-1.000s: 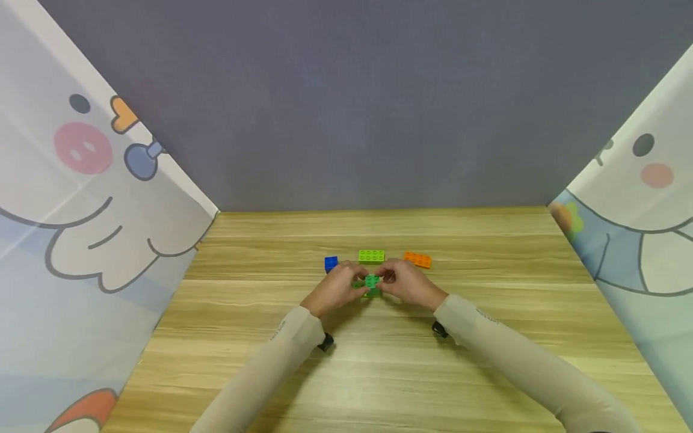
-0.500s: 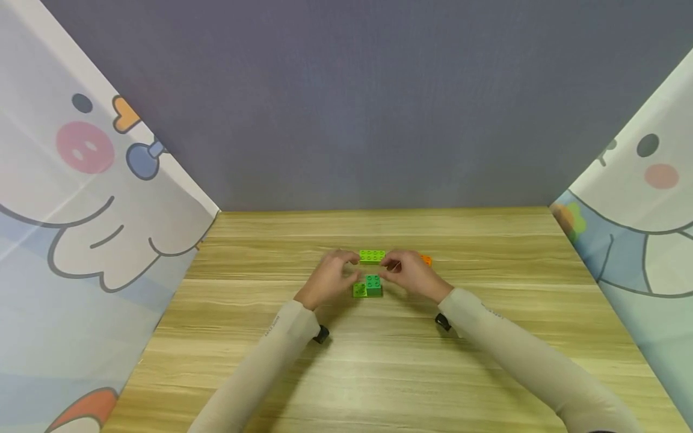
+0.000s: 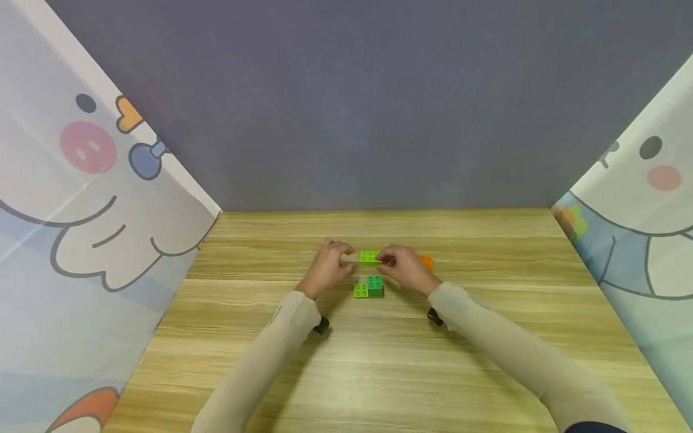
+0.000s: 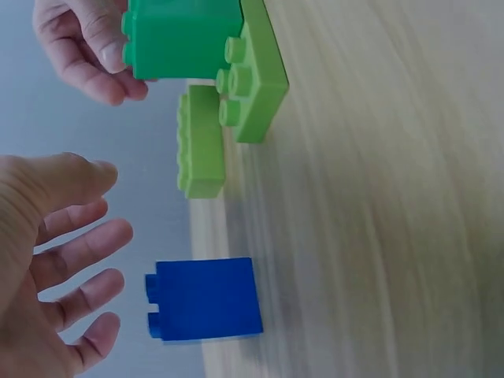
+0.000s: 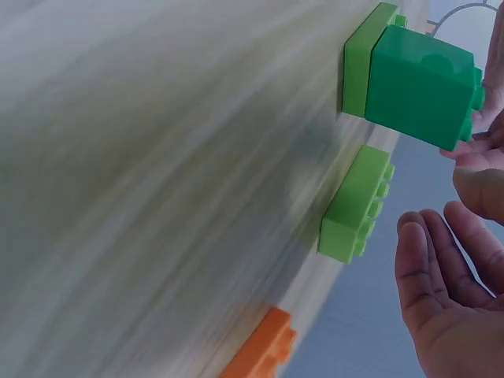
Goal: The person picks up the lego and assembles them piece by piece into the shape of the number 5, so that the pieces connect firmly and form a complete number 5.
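Note:
A dark green building block sits on the right half of a flat lime brick mid-table. Behind them lies a second lime brick. My left hand hovers left of that rear brick, its fingers spread and loosely bent around nothing. Below those fingers in the left wrist view stands a blue block, hidden by the hand in the head view. Over the rear brick's right end is my right hand, holding nothing. In the right wrist view, its relaxed fingers are apart from the brick.
An orange brick lies just beyond my right hand, partly covered by it. A grey panel rises at the table's far edge. Printed cloth walls flank both sides.
Both hands have let go of the dark green block and drawn apart, moving toward the back of the table. The block stays on the lime brick. The left hand now covers the blue block.

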A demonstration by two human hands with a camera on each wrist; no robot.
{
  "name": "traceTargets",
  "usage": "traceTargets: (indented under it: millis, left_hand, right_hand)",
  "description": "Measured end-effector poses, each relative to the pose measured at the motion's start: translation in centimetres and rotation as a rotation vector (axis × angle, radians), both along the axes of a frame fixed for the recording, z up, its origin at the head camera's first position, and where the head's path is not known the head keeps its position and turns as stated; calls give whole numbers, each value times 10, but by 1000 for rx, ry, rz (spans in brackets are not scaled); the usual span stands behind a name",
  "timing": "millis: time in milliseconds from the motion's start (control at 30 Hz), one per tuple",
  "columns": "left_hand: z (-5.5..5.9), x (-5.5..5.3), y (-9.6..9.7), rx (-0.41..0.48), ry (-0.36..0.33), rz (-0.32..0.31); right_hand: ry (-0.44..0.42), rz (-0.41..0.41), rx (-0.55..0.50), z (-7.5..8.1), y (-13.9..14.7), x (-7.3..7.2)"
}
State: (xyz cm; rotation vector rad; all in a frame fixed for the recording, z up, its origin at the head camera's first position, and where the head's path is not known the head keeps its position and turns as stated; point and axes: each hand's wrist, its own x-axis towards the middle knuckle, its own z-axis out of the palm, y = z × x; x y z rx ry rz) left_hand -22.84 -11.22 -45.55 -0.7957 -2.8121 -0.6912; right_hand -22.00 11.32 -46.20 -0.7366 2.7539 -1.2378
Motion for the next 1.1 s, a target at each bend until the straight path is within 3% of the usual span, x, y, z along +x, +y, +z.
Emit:
traceTargets:
  millis: [167, 500, 733, 1100]
  left_hand:
    - [-4, -6, 1, -22, -48, 29]
    - [-8, -16, 4, -85, -72, 56]
    - [-11, -20, 10, -114, -73, 34]
    - [-11, -30, 28, -209, -93, 18]
  right_hand:
    - [-16, -1, -4, -5, -6, -8]
    - [-66, -41, 21, -10, -8, -18]
    - [-24, -83, 19, -13, -5, -21]
    - [-76, -127, 90, -14, -1, -28]
